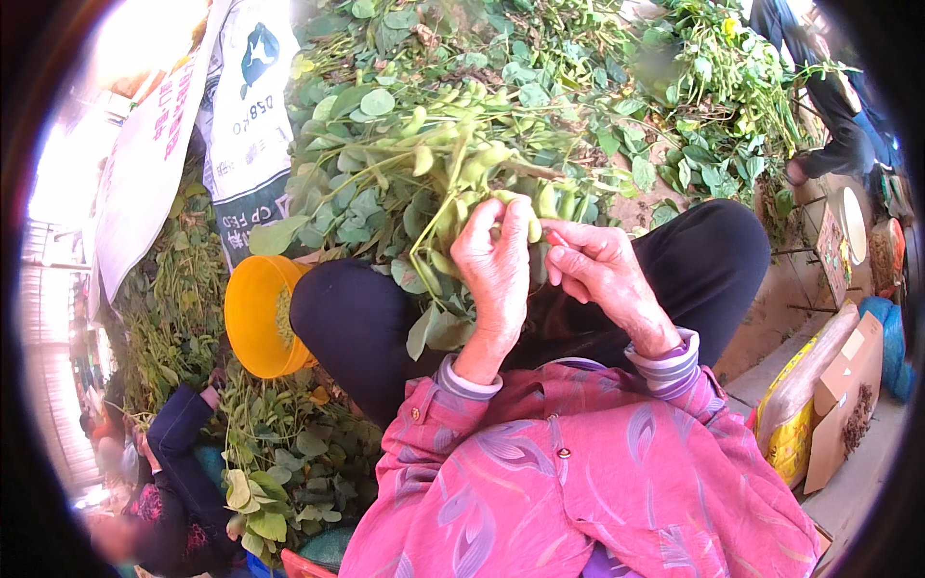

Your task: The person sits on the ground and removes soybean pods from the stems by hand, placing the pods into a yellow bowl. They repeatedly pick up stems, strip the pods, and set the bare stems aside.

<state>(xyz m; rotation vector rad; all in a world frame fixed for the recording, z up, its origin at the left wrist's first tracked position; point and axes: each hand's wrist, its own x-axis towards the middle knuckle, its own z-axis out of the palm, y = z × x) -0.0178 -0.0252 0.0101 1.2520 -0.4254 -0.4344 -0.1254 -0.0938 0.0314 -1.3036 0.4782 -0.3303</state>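
Observation:
Before me, between my knees, lies a leafy bunch of soybean stalks (pixel 462 155) with green pods. My left hand (pixel 495 253) has thumb and fingers closed on the pods and stem of this bunch. Close to its right side, my right hand (pixel 596 264) pinches a small red-handled tool (pixel 555 238), its tip hidden near a pod by my left fingertips. A yellow bucket (pixel 264 316) stands tilted beside my left knee, with small green beans (pixel 285 318) visible inside.
Heaped bean plants (pixel 535 65) spread ahead and to the left. A printed white feed sack (pixel 249 108) lies ahead left. Another person (pixel 181 477) sits at lower left; a person's legs (pixel 838 123) show at upper right. Flattened cardboard (pixel 845 404) stands at right.

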